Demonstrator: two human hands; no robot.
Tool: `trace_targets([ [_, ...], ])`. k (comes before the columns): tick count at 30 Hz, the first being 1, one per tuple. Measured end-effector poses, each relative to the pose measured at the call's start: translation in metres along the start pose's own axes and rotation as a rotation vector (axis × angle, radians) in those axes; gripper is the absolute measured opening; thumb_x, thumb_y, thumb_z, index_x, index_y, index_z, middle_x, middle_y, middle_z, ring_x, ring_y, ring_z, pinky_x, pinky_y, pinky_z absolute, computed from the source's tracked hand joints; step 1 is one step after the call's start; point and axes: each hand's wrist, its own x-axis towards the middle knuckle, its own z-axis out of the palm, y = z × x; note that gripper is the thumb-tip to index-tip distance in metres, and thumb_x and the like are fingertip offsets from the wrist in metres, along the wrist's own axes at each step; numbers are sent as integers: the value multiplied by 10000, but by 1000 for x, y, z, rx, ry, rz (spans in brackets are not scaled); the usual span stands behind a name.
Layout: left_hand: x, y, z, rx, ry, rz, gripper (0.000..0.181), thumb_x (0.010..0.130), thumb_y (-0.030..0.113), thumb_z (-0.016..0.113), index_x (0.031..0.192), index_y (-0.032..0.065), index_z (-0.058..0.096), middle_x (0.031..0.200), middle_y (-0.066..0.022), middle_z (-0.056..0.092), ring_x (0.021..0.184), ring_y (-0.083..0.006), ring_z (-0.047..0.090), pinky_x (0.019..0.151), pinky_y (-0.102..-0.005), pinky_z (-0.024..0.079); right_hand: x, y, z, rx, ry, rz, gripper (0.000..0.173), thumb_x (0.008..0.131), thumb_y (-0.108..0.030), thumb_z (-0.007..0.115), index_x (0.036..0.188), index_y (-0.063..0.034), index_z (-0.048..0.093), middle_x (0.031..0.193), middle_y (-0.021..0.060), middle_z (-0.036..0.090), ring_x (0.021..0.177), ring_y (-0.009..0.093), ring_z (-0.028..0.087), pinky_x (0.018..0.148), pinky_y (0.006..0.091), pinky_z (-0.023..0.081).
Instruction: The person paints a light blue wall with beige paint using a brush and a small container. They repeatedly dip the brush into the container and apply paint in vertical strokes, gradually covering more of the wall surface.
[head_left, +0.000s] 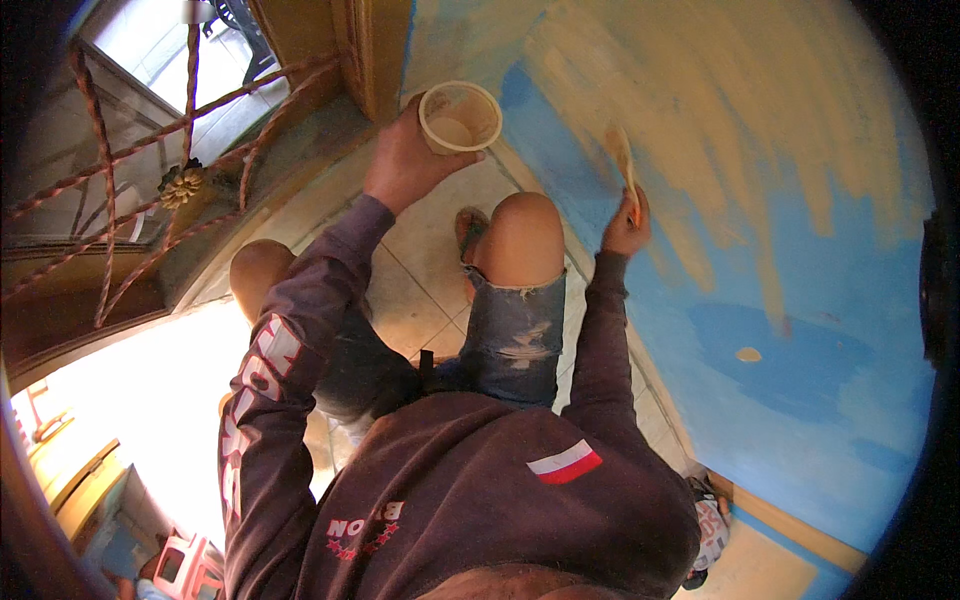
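Note:
My left hand (405, 161) grips a pale plastic tub (491, 112) by its side, with the thumb below the rim. Beige paint (451, 132) lies at the bottom of the tub, and its inner wall is smeared. In my right hand (627, 231) is a paintbrush (622, 154), its paint-coated head pointing up, close to the wall. Whether the bristles touch the wall I cannot tell. Streaky beige paint covers the upper part of the blue wall (787, 427), ending in uneven strokes. My knees are bent over the tiled floor.
A wood-framed door or window with a twisted metal grille (105, 161) stands at the left. Bright light falls on the floor beneath it. A pink plastic stool (184, 568) is at lower left. Part of a person (709, 529) shows behind me at lower right. Baseboard tiles edge the wall.

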Motion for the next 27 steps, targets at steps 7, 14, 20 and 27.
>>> trace_targets([
  [7, -5, 7, -4, -16, 21, 26, 780, 650, 330, 925, 1264, 15, 563, 1169, -176, 682, 1082, -300, 679, 899, -389, 551, -51, 3, -126, -108, 93, 62, 282, 1000, -112, 595, 1236, 36, 640, 1084, 155, 724, 989, 190, 688, 881, 309, 526],
  [14, 0, 8, -4, -43, -13, -2, 751, 657, 321, 921, 1252, 11, 583, 1184, -171, 686, 1103, -297, 674, 903, -387, 547, -24, -41, -23, -50, -45, -238, 238, 975, -111, 636, 1169, 15, 692, 1078, 147, 721, 937, 177, 675, 846, 288, 515],
  [20, -3, 27, -17, 53, 26, -55, 730, 664, 315, 918, 1241, 7, 594, 1174, -175, 695, 1099, -302, 678, 903, -397, 547, 34, -96, 136, 86, -158, -292, 262, 911, -191, 697, 1157, -109, 728, 942, 155, 715, 828, 241, 670, 751, 361, 533],
  [27, -2, 27, -18, 15, 61, -28, 723, 669, 330, 918, 1230, 4, 600, 1158, -182, 699, 1087, -306, 683, 897, -405, 547, 59, -91, 164, -34, -183, -141, 280, 899, -257, 651, 1146, -150, 726, 975, 155, 723, 855, 347, 642, 799, 432, 523],
])
